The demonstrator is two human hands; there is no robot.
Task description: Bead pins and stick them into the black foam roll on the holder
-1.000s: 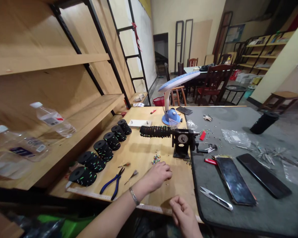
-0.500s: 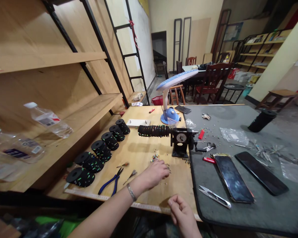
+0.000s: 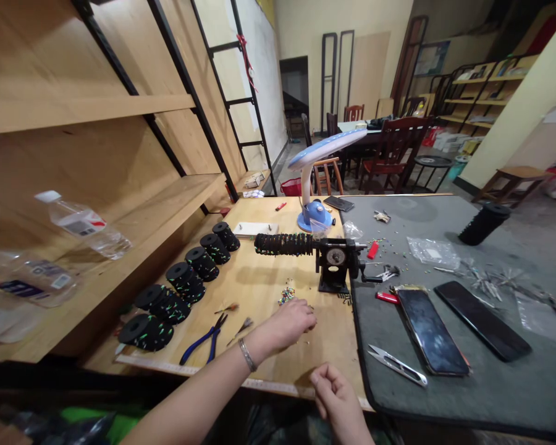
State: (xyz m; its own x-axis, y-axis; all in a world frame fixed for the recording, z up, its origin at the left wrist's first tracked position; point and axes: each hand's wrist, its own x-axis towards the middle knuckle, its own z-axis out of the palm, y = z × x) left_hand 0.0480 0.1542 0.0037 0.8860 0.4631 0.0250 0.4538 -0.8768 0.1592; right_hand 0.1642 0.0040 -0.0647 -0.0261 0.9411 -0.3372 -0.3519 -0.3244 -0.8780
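Note:
My left hand, a metal bracelet on its wrist, reaches over the wooden tabletop with its fingers bent down and closed; whatever is at the fingertips is hidden. Just beyond it lies a small pile of coloured beads. Close to the front edge my right hand is curled with thumb against fingers, and I cannot make out anything in it. A black hand-cranked winder stands behind both hands. On its shaft sits a black roll wound with cord and dotted with coloured specks.
Several speckled black rolls line the left side. Blue-handled pliers lie left of my left arm. On the grey mat are thread snips, two phones and a red lighter. A blue desk lamp stands behind the winder.
The view has shifted slightly, so everything sits a little further left. My left hand stays low by the beads with its fingers slightly moved; my right hand keeps its curled pose.

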